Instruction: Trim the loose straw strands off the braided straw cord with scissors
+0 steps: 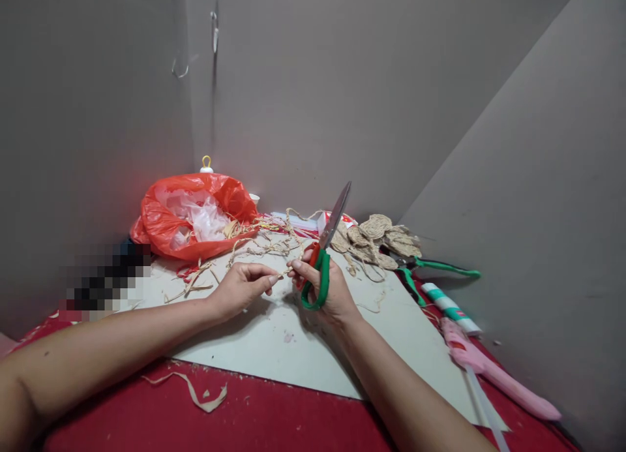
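My left hand (243, 290) pinches the end of a thin, pale, straw-like braided cord (283, 274) between thumb and fingertips. Close beside it, my right hand (336, 294) grips the same cord between thumb and forefinger. That hand also holds scissors (325, 256) with green and red handles, their closed blades pointing up and away. From the fingers the cord runs back among loose strands behind my hands. Both hands are above a pale board (274, 354).
A red plastic bag (195, 243) with clear plastic inside sits at the back left. Coiled straw discs (376, 227), green-handled pliers (447, 266), a striped tube (450, 308) and a pink glue gun (503, 374) lie right. A loose strip (195, 396) rests on the red surface (274, 419).
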`<state>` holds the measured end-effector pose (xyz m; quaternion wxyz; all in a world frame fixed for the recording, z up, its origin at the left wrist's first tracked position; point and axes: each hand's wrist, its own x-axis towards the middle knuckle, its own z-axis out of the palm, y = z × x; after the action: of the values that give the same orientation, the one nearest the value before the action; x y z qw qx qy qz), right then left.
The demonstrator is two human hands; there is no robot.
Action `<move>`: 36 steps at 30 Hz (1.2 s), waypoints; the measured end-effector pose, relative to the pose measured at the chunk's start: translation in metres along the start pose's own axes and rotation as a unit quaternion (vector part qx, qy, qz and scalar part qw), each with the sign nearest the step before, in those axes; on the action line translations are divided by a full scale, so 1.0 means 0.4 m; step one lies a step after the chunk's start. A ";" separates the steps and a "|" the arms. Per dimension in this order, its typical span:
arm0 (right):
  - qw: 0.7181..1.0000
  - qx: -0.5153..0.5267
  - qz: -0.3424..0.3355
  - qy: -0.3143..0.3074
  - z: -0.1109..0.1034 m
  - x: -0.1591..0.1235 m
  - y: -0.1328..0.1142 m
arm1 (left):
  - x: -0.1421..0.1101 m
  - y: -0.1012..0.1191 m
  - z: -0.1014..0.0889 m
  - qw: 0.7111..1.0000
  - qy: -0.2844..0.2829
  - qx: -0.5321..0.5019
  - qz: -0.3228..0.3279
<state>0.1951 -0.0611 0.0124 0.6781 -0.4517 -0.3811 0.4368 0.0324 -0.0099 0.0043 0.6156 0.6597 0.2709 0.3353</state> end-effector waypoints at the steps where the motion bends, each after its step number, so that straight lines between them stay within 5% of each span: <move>1: 1.000 0.003 -0.001 -0.006 0.002 -0.002 -0.002 | 0.001 -0.001 0.000 1.000 0.001 -0.004 0.008; 19: 0.993 -0.091 -0.053 -0.048 0.018 -0.020 0.016 | 0.004 0.003 0.001 0.998 0.006 0.009 0.066; 28: 0.996 -0.082 -0.043 -0.012 0.019 -0.018 0.016 | 0.013 0.005 -0.006 0.992 -0.021 -0.108 -0.065; 32: 0.996 -0.072 -0.048 0.007 0.008 -0.006 0.018 | 0.022 -0.004 -0.014 0.986 -0.046 -0.137 -0.080; 36: 0.995 -0.089 -0.038 0.034 -0.010 0.005 0.028 | 0.026 -0.010 -0.017 0.989 -0.014 -0.126 -0.078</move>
<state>0.1967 -0.0580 0.0009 0.6639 -0.5099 -0.4126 0.3593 0.0338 0.0028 0.0015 0.7217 0.5583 0.2685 0.3087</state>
